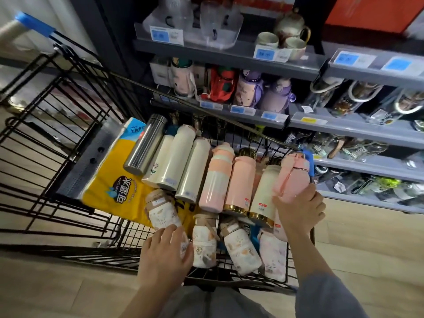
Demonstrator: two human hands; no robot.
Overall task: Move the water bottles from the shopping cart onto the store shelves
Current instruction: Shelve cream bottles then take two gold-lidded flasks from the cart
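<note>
bottles [195, 171] pack the cart [68, 125] floor edge to edge; above them it's open to the shelves [344, 127]

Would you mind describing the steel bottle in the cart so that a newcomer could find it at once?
Start at the black wire shopping cart and find the yellow tissue pack lying along its left side. The steel bottle rests against that pack's right edge, leftmost in the back row of lying bottles. It alone is bare shiny metal; the cream bottles beside it and the rest are cream, pink or patterned.
</note>
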